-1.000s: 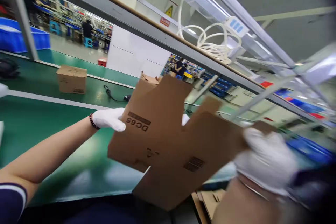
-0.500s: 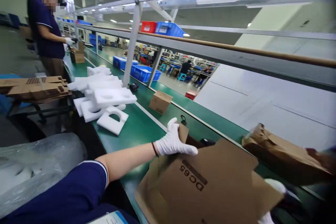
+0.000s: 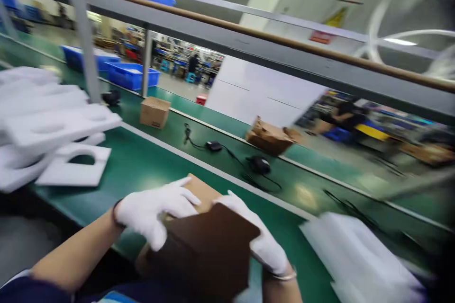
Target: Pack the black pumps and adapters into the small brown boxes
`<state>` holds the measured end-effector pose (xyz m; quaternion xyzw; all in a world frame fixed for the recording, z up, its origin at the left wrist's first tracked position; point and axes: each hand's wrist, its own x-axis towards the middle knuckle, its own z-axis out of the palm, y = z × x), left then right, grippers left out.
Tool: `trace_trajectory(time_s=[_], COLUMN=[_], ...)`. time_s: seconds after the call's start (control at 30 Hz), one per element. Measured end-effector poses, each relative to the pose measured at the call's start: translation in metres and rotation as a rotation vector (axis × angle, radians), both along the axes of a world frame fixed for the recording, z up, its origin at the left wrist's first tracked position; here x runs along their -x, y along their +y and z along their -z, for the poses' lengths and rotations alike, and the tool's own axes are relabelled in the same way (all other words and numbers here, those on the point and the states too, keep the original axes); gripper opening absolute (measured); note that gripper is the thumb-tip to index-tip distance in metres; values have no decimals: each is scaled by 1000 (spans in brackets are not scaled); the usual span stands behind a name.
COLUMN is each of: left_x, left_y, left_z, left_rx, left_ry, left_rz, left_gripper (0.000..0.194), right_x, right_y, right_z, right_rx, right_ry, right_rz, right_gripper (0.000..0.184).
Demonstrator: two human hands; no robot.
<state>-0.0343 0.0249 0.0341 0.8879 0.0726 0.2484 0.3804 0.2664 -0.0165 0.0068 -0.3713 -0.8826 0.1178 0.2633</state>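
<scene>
A brown cardboard box [image 3: 209,246] with raised flaps is tilted in front of me at the table's near edge. My left hand [image 3: 159,210], in a white glove, grips the box at its far left edge, thumb apart from the fingers. My right hand [image 3: 258,232], also gloved, is closed around the right side; the dark near flap hides part of it. A lighter flap [image 3: 202,191] stands between the hands. The inside of the box is hidden from view.
White foam inserts [image 3: 53,123] are piled at left; more white foam [image 3: 366,255] lies at right. Beyond the box are a black cable with an adapter [image 3: 213,146], a small carton [image 3: 155,112], a crumpled brown carton [image 3: 272,136] and blue bins [image 3: 131,75]. A shelf rail [image 3: 249,33] crosses above.
My view has swung right. The box is now closer to me and turned, its printed face out of sight. My right hand has come up into view on its right side.
</scene>
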Motion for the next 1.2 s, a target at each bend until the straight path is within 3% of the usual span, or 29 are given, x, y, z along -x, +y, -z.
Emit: trace_trajectory(time_s=[0.1, 0.17, 0.27, 0.37, 0.47, 0.5, 0.6, 0.63, 0.7, 0.77, 0.83, 0.9, 0.97, 1.03, 1.1, 1.17, 1.2], left_x=[11, 7, 0, 1, 3, 2, -5, -6, 1, 18, 44, 69, 85, 90, 87, 79, 73], left_y=[-25, -36, -39, -28, -17, -15, -11, -11, -9, -6, 0, 9, 18, 28, 34, 35, 33], left_z=[17, 25, 33, 34, 23, 17, 6, 4, 7, 17, 37, 66, 100, 126, 136, 124, 111], left_rx=[-6, 3, -11, -232, -457, -497, -521, -510, -485, -429, -284, -53, 185, 347, 353, 129, -52], left_ry=[8, -12, -13, 88, 242, 285, 362, 362, 327, 266, 186, 36, -184, -380, -480, -449, -368], left_rz=[-279, -415, -596, -438, -207, -176, -107, -99, -145, -281, -478, -695, -887, -1033, -1221, -1428, -1451], left_gripper=[44, 38, 46, 59, 73, 69, 48, 46, 51, 61, 68, 71, 76, 86, 92, 91, 91], right_x=[10, 30, 51, 50, 44, 43, 43, 42, 37, 28, 24, 28, 39, 52, 60, 60, 58], right_y=[-50, -69, -81, -80, -75, -74, -70, -68, -65, -60, -51, -38, -21, -2, 15, 27, 29], right_z=[-9, -6, 9, 18, 5, -2, -14, -12, 7, 40, 78, 111, 131, 139, 134, 121, 112], right_rx=[122, 113, 7, -128, -172, -158, -79, -68, -69, 20, 262, 505, 584, 510, 385, 252, 180], right_ry=[-75, -27, 79, -27, -165, -189, -180, -141, 21, 299, 604, 787, 835, 787, 638, 392, 264], right_rz=[2, 167, 420, 333, 206, 186, 134, 129, 183, 275, 309, 297, 391, 600, 784, 840, 820], right_gripper=[72, 71, 66, 69, 92, 86, 48, 44, 60, 88, 104, 112, 107, 86, 64, 49, 43])
